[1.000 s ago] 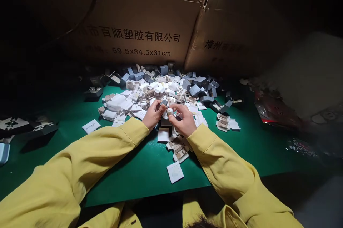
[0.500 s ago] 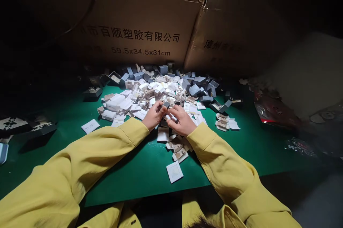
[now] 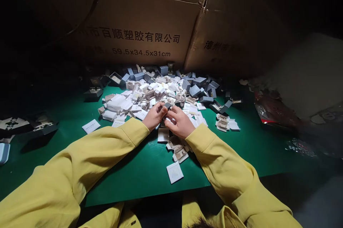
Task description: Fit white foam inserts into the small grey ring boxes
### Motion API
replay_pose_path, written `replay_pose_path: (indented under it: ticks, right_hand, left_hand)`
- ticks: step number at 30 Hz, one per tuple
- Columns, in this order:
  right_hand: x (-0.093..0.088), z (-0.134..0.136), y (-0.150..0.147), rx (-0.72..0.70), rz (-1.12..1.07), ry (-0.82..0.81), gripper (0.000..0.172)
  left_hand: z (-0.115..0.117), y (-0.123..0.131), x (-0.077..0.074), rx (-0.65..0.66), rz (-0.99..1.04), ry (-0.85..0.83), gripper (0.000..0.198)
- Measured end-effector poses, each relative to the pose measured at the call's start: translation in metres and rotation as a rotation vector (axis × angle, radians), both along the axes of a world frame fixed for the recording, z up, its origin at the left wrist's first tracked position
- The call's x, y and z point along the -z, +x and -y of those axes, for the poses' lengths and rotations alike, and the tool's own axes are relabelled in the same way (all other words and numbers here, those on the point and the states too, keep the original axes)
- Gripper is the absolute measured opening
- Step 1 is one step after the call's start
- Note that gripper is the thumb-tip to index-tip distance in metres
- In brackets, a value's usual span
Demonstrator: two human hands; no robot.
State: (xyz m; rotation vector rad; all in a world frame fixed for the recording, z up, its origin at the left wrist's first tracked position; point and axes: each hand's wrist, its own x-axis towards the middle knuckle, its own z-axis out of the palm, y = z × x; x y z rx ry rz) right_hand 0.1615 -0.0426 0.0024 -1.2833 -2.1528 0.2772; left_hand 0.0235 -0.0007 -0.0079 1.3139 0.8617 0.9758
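Observation:
Over the near side of the heap, my two hands meet around a small dark box point(image 3: 167, 105). My left hand point(image 3: 154, 116) is closed on it, the thumb along its near side. Curled and closed, my right hand point(image 3: 179, 122) has its fingertips against the box's right side; what they pinch is hidden. Just below the hands lie a white square card or packet point(image 3: 163, 135) and several unfolded white-and-brown cardboard pieces point(image 3: 177, 146). Behind them spreads a heap of small white cartons point(image 3: 158, 90).
Dark blue-grey boxes point(image 3: 195, 90) ring the heap's back and right. Single white packets lie at left point(image 3: 91, 126) and near the front edge point(image 3: 175, 172) of the green table point(image 3: 128, 181). Large cardboard cartons point(image 3: 150, 14) stand behind. A red plastic packet point(image 3: 276, 110) lies at right.
My right fingers have curled in closer to the dark box, covering the white piece that showed beneath them. My left hand has barely moved.

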Motion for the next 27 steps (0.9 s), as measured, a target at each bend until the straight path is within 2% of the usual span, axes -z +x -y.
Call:
replay_pose_path:
  ticks: [6, 12, 19, 24, 27]
  right_hand:
    - [0.007, 0.001, -0.002, 0.044, 0.027, 0.177, 0.010]
    - [0.006, 0.001, 0.002, -0.010, 0.168, 0.218, 0.020]
    - [0.009, -0.003, 0.008, -0.134, 0.214, 0.235, 0.036]
    - [0.011, -0.006, 0.009, -0.128, 0.264, 0.252, 0.025]
    - [0.009, -0.006, 0.009, -0.116, 0.296, 0.258, 0.024]
  left_hand:
    - [0.000, 0.000, 0.000, -0.013, 0.024, -0.010, 0.063]
    - [-0.002, -0.001, 0.006, -0.038, 0.030, -0.014, 0.059]
    - [-0.005, 0.002, 0.010, -0.083, 0.162, -0.115, 0.056]
    - [-0.003, 0.003, 0.004, -0.073, 0.216, -0.177, 0.055]
    - [-0.002, 0.004, 0.002, -0.079, 0.224, -0.203, 0.056]
